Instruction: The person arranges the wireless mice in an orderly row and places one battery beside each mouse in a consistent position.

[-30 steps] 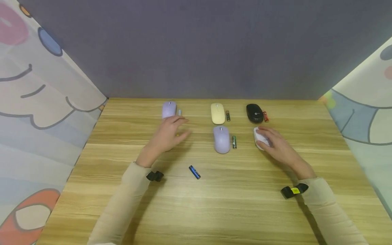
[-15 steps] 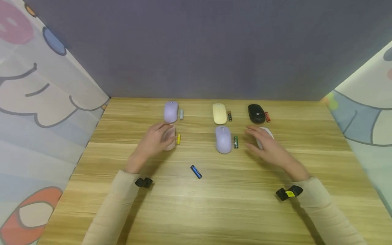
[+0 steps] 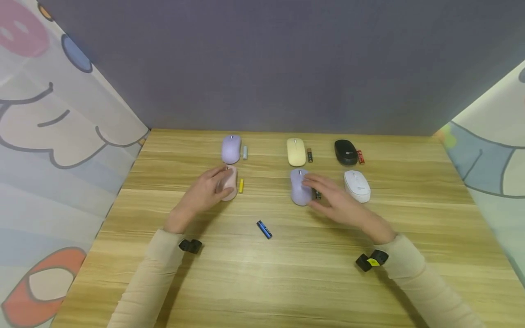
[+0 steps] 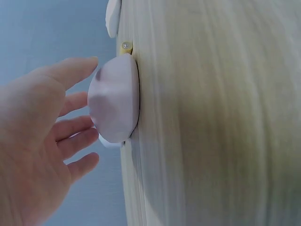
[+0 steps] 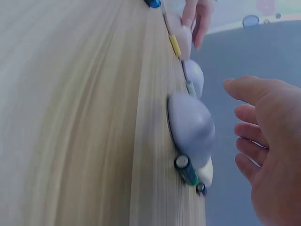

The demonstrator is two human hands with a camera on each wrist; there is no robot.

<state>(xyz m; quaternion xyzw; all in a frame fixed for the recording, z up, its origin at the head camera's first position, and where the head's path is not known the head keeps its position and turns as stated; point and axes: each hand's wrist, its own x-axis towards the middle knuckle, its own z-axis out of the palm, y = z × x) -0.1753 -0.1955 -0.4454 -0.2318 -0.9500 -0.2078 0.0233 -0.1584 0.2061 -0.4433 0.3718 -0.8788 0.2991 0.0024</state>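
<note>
Over the pale pink mouse (image 3: 232, 183) at the left of the front row hovers my left hand (image 3: 201, 193), its fingers loosely spread. In the left wrist view, thumb and fingers frame the pink mouse (image 4: 115, 99) without curling round it; contact is unclear. A yellow battery (image 3: 241, 186) lies just right of that mouse. My right hand (image 3: 338, 203) is at the right side of the front purple mouse (image 3: 298, 189), fingers extended. The right wrist view shows a gap between this hand and the purple mouse (image 5: 190, 125). A green battery (image 5: 188, 172) lies beside it, mostly hidden in the head view.
Along the back stand a purple mouse (image 3: 231, 149) with a pale battery (image 3: 245, 152), a cream mouse (image 3: 296, 152) with a dark battery (image 3: 309, 155), and a black mouse (image 3: 346, 152) with a red battery (image 3: 361, 157). A white mouse (image 3: 357, 186) and blue battery (image 3: 264, 229) lie nearer.
My left hand has come down and left from near the back purple mouse to the pink mouse. My right hand has left the white mouse and moved left to the front purple mouse.
</note>
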